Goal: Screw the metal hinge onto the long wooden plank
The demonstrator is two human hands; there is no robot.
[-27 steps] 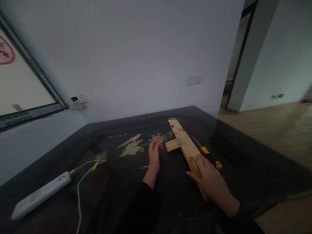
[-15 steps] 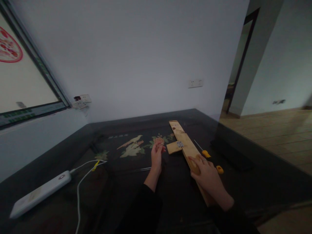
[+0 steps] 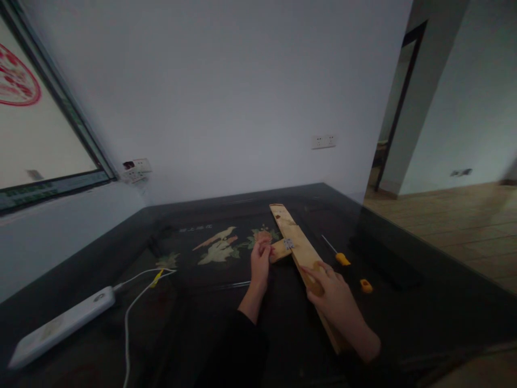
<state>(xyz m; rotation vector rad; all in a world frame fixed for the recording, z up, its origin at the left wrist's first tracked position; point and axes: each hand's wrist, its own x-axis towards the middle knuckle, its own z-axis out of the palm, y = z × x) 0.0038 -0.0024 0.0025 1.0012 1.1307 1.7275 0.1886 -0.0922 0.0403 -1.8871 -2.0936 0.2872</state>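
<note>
The right hand (image 3: pixel 335 291) is clamped on the wooden plank (image 3: pixel 305 247) beneath it, while the left hand (image 3: pixel 259 264) meets the wooden block (image 3: pixel 280 251) at its fingertips, grip indeterminable in dim light; uneven pressure could skew the metal hinge (image 3: pixel 288 244) between the hands.

The right hand (image 3: pixel 333 295) grips a long wooden plank (image 3: pixel 302 245); the left hand (image 3: pixel 259 265) meets a short wooden piece (image 3: pixel 280 251) (joined by a metal hinge (image 3: pixel 288 244)). A yellow-handled screwdriver (image 3: pixel 342 258) lies nearby.
</note>
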